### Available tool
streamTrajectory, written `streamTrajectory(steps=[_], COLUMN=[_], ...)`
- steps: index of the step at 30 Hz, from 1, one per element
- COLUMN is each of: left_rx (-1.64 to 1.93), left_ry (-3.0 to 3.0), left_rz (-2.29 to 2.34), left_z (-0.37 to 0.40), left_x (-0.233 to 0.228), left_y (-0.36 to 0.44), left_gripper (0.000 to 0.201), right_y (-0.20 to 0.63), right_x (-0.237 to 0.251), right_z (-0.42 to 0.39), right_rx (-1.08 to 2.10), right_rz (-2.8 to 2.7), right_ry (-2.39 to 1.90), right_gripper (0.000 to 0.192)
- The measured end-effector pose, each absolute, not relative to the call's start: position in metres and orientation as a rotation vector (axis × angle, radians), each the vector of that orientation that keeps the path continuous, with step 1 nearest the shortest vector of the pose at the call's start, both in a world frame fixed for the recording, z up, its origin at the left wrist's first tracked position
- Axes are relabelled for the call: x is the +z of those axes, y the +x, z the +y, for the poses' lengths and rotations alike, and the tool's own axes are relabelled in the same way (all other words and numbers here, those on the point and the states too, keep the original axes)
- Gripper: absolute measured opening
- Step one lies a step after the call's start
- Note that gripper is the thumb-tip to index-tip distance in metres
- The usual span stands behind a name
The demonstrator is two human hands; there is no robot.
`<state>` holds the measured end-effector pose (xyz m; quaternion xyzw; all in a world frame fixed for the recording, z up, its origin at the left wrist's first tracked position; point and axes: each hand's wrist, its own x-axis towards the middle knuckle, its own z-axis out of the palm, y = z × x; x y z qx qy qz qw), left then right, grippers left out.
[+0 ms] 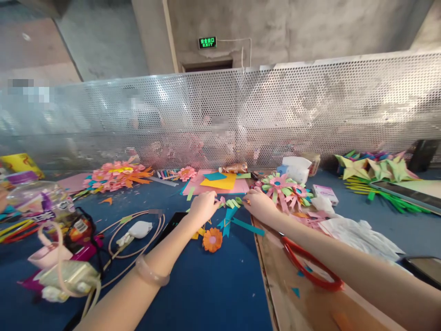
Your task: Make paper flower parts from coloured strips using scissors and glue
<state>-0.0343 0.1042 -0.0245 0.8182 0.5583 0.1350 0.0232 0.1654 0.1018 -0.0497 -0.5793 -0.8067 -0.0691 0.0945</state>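
Note:
Both arms reach forward over the blue table (220, 285). My left hand (206, 205) is closed, its fingertips beside small curled green and pink paper pieces (234, 202); what it pinches is too small to make out. Across from it, my right hand (260, 203) is closed too, fingers bent down at the right end of those pieces, and its grip is hidden. Just below the hands lie blue paper strips (227, 221) and an orange paper flower (212, 240). Pink, yellow and blue paper sheets (225, 182) are stacked behind them.
Red-handled scissors (312, 266) lie on cardboard (285, 303) under my right forearm. Paper flowers (280, 186) sit right of my hand, with tissue (360, 236) nearer. A cable with a white plug (139, 229), a phone (172, 225) and a plastic bottle (41, 197) are left. A perforated metal panel (275, 110) stands behind.

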Motion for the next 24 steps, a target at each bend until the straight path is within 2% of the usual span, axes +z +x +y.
streamTrajectory(steps=[13, 24], left_rx=[0.402, 0.451], left_ry=[2.427, 2.405], left_rz=[1.587, 1.361], left_z=[0.13, 0.129], left_x=[-0.047, -0.044], left_y=[-0.053, -0.055], left_gripper=[0.024, 0.021], right_y=[0.16, 0.17], right_x=[-0.056, -0.047], right_z=[0.102, 0.09], right_rx=[-0.463, -0.376], right_rz=[-2.39, -2.359], right_ry=[-1.724, -1.655], right_gripper=[0.018, 0.017])
